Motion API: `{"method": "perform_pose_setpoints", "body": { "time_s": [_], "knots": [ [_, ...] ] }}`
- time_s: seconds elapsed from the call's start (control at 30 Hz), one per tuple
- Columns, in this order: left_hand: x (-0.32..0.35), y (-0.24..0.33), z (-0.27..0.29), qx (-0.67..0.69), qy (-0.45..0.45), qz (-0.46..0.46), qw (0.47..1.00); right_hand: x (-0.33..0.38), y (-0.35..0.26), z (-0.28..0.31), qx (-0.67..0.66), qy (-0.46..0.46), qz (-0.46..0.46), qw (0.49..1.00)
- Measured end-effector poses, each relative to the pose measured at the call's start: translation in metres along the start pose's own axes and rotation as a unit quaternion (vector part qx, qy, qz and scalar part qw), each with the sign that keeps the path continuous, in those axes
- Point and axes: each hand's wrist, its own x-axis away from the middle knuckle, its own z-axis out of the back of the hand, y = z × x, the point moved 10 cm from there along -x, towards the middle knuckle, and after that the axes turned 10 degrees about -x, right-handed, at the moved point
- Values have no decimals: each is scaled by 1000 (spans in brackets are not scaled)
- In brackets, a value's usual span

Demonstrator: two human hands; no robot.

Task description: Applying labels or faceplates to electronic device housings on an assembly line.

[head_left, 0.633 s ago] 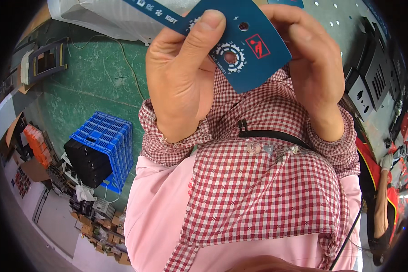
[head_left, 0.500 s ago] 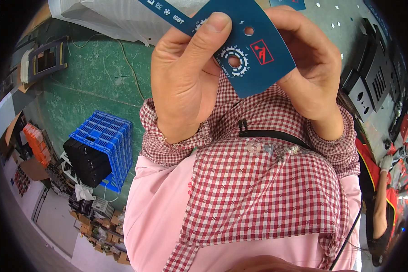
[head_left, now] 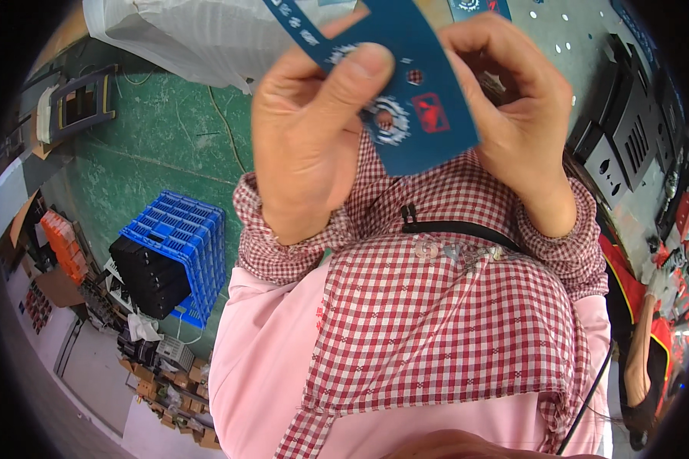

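A thin dark blue control-panel overlay is held up in front of me, tilted. White dial markings, round holes, a cut-out window and a red square symbol show on its face. My left hand grips its left side, thumb pressed flat on the front and fingers behind. At the right edge is my right hand, its fingers curled in against the overlay. Those fingertips are hidden behind it, so what they pinch cannot be made out. Another blue overlay lies beyond, at the top of the view.
White plastic wrapping covers something at the upper left. A blue crate with black parts stands on the green floor. Dark slotted panels are at the right, with another person's arm below them.
The overlay has swung slightly left and tilted, and more of its cut-out window shows. My right hand has shifted a little along its edge; the left keeps its grip.
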Motion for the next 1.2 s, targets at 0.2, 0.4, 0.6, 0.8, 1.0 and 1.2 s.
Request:
{"method": "perform_pose_setpoints", "body": {
  "time_s": [0.2,0.4,0.6,0.8,1.0,1.2],
  "knots": [
    [-38,27,10,-137,157,34,978,-3,-1,0,186,-58,-17,981],
    [-81,65,-10,-462,134,-134,866,-31,-25,23,498,68,79,861],
    [-88,65,-25,-754,184,-294,558,-36,-4,47,420,88,-52,902],
    [-67,68,-39,-626,140,-307,703,-33,12,69,222,164,-113,954],
    [-43,25,-34,-268,-7,-90,959,-16,23,38,-147,-22,-131,980],
    [-25,13,-15,-89,31,-44,995,-2,21,33,-206,21,-110,972]
  ]
}}
